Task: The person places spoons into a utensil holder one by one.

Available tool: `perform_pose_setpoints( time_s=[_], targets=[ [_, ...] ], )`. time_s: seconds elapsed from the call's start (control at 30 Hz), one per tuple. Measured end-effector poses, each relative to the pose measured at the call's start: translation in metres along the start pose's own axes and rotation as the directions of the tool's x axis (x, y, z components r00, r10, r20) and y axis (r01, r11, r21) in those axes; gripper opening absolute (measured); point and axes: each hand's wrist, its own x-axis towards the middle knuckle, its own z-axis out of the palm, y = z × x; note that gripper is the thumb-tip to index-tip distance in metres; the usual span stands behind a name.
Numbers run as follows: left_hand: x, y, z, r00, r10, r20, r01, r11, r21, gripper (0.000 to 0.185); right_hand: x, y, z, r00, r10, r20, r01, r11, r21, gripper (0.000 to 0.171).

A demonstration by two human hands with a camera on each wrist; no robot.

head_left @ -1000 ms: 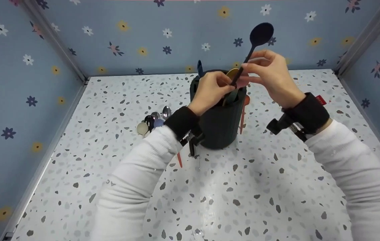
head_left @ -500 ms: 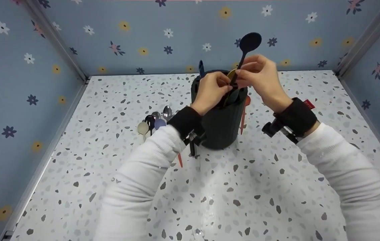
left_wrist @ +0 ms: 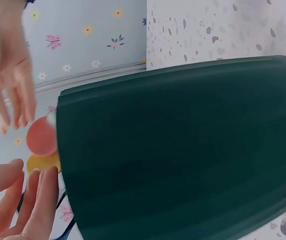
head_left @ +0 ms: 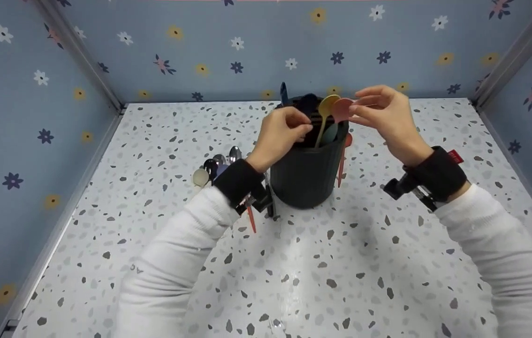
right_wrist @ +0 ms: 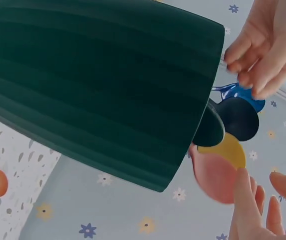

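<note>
A dark green ribbed utensil holder point(head_left: 303, 180) stands upright at the back middle of the table. In it are a black spoon point(right_wrist: 239, 118), a yellow spoon point(head_left: 327, 106), a pink spoon point(head_left: 341, 111), a teal spoon point(head_left: 330, 134) and a blue utensil point(right_wrist: 250, 96). My left hand point(head_left: 281, 137) is over the holder's left rim, fingers loosely bent and holding nothing. On the other side, my right hand point(head_left: 388, 120) has its fingertips right at the pink spoon's bowl, with thumb and fingers apart in the right wrist view. The spoons' lower handles are hidden inside the holder.
Left of the holder lie a cream spoon point(head_left: 200, 177), a black spoon point(head_left: 210, 167) and a metal spoon point(head_left: 235, 153), partly behind my left wrist. An orange spoon point(head_left: 348, 140) lies to its right. Flowered panels point(head_left: 247, 51) enclose the table.
The black spoon, earlier raised in my hands, now sits low in the holder. My left hand has let go and moved left; my right hand has released it and moved right beside the pink spoon.
</note>
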Motion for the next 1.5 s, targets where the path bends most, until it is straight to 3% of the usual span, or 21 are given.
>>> perform_pose_setpoints(
  time_s=[0.3,0.93,1.2,1.5],
  targets=[
    [-0.024,-0.011,-0.017,1.000,0.018,0.017,-0.017,1.000,-0.025,0.011,-0.014,0.013,-0.020,0.999,0.019,0.043,-0.020,1.000,0.019,0.023],
    [-0.045,-0.069,-0.034,0.997,-0.066,-0.048,0.062,0.994,-0.091,0.013,-0.042,0.054,-0.029,0.987,0.141,0.074,-0.138,0.989,-0.054,0.020],
    [-0.044,-0.096,-0.033,0.983,-0.170,-0.072,0.159,0.976,-0.146,0.014,-0.049,0.073,-0.030,0.974,0.215,0.079,-0.210,0.976,-0.064,0.020],
    [-0.041,-0.125,-0.022,0.964,-0.258,-0.069,0.237,0.945,-0.227,0.015,-0.055,0.088,-0.028,0.960,0.266,0.087,-0.263,0.964,-0.049,0.024]
  ],
)
